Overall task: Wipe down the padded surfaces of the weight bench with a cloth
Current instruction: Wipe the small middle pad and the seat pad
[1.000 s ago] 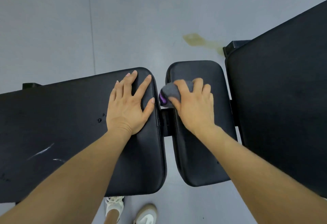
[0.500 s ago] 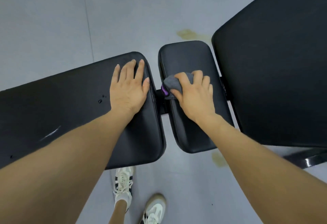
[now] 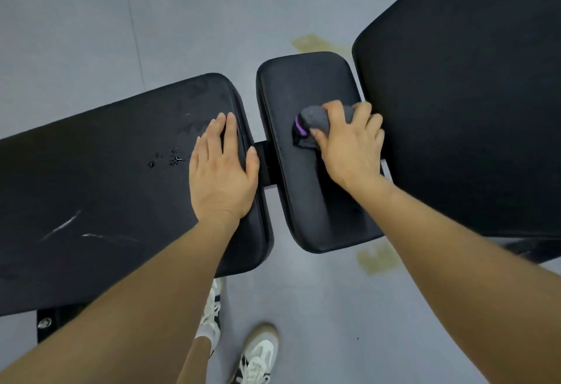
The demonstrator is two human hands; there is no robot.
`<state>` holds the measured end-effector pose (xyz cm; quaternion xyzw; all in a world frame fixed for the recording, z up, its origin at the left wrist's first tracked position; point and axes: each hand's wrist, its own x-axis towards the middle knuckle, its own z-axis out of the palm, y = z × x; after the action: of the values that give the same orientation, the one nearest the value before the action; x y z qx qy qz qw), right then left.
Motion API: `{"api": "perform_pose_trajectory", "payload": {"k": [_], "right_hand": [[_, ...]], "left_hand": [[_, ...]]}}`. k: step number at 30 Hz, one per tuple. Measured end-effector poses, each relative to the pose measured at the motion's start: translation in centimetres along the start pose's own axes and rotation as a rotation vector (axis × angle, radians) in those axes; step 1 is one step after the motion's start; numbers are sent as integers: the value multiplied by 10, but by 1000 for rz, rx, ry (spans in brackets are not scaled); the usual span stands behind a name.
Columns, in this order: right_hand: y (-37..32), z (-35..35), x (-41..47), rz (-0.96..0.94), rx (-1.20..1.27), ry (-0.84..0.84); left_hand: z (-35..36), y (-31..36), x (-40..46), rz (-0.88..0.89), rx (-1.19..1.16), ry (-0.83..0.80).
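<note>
Nearest me, my shoes stand on the grey floor below the bench, and both forearms reach up over it. My left hand lies flat on the end of the long pad, fingers straight and close together, thumb out at the pad's edge, bracing and holding nothing. My right hand has its grip curled round the bunched grey cloth, pressing it onto the small middle pad, toward its far half. I judge the wiping of this small pad is under way. Next I would draw the cloth across the rest of it, then go to the long pad, where droplets and pale streaks remain. The big pad on the right is cut off by the frame, and the bench frame beneath is mostly hidden. How wet the cloth is I cannot tell.
</note>
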<state>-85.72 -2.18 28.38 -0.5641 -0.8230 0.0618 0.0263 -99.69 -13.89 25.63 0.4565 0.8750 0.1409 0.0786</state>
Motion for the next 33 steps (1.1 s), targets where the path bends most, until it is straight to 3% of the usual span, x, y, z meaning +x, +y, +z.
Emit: {"api": "perform_pose_trajectory", "payload": {"k": [4, 11, 16, 21, 29, 33], "right_hand": [[-9, -1, 32, 34, 23, -44], [22, 2, -64, -54, 26, 60], [21, 2, -17, -116, -30, 86], [5, 2, 57, 11, -45, 50], [28, 1, -27, -48, -4, 100], [33, 0, -2, -102, -37, 66]], "left_hand": [[-1, -1, 0, 5, -12, -16], [-1, -2, -1, 7, -7, -15], [0, -1, 0, -6, -3, -11], [1, -2, 1, -3, 0, -11], [1, -2, 0, -11, 13, -22], [2, 0, 1, -12, 17, -3]]}}
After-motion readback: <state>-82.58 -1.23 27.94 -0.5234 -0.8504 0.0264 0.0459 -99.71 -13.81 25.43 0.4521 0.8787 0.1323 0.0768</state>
